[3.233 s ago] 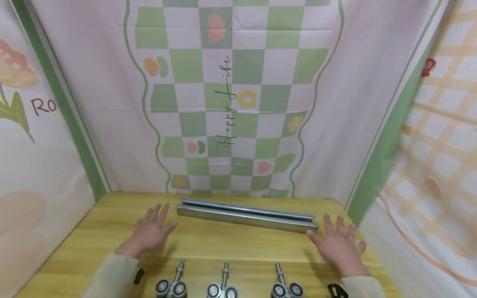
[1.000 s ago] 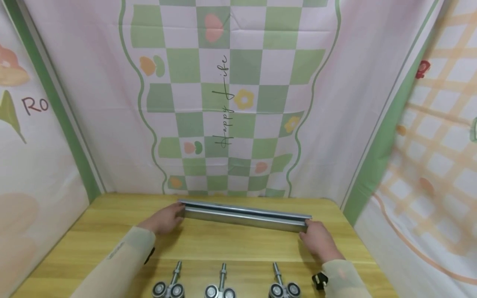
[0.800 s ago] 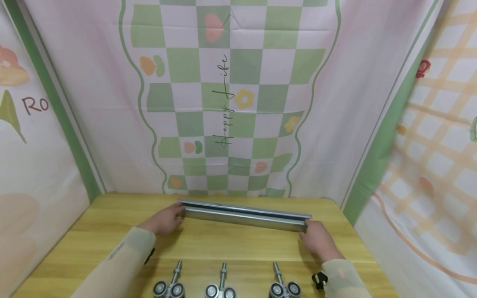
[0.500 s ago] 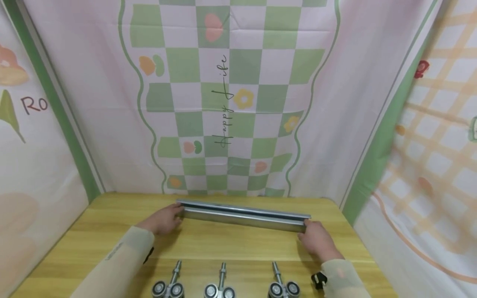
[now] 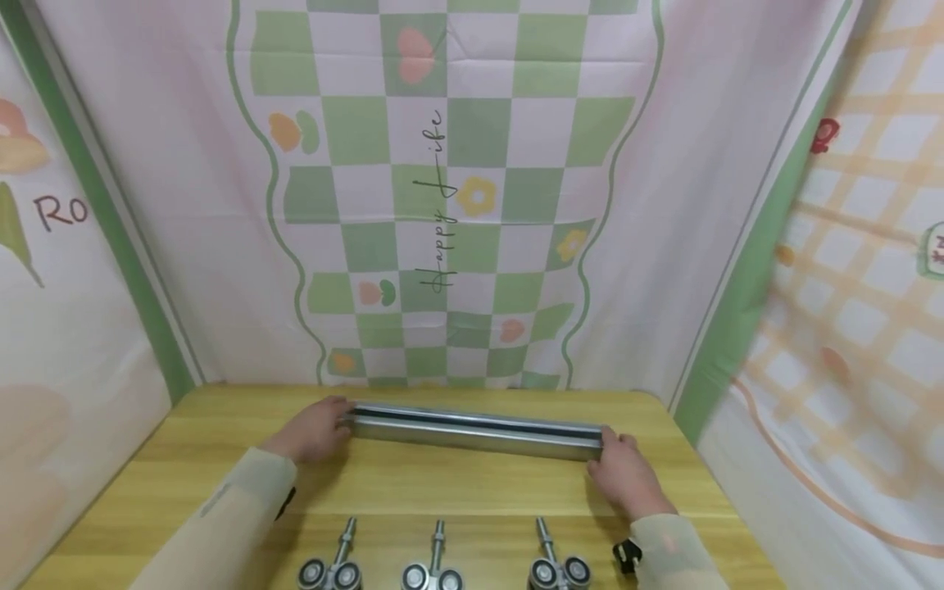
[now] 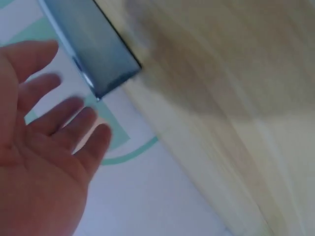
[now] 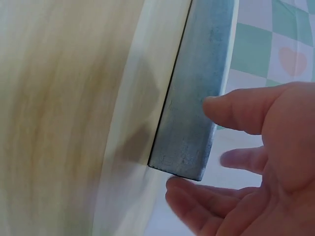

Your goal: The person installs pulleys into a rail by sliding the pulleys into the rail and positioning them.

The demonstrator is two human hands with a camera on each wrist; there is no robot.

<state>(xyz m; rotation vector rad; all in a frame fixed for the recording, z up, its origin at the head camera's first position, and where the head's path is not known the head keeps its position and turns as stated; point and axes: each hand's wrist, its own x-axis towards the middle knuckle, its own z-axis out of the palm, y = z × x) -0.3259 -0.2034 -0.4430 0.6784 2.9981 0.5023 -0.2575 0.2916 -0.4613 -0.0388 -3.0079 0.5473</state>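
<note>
Item one, a metal rail [image 5: 472, 440]: it lies lengthwise across the far part of the table, its left end a little farther back, a dark slot running along its top. I find it between the two hands, one at each end.

Left hand [image 5: 313, 428]: at the rail's left end. The left wrist view gives me loosely bent, parted fingers [image 6: 61, 115], just beside the end and gripping nothing. Whether any fingertip touches the metal, I cannot tell.

Right hand [image 5: 630, 479]: holds the right end lightly, thumb [image 7: 221, 109] over the rail's side and fingertips bent to its end, a wide gap between them.

Surface: a table [image 5: 472, 492] of yellowish wood grain. Along my head view's lower edge I count three roller sets, left [image 5: 342, 555], middle [image 5: 437, 547] and right [image 5: 548, 543], bolts pointing away, lower parts cut off.

Room: a backdrop [image 5: 479, 250] of green and white checks, lettered sideways "Happy Life"; a left cloth [image 5: 81, 328] marked "Ro"; a right cloth [image 5: 833, 287] in orange checks.

Arms: pale sleeves, left sleeve [image 5: 229, 516] slanting in from lower left, right sleeve [image 5: 674, 549] from lower right, a black device [image 5: 628, 555] at the right wrist.
</note>
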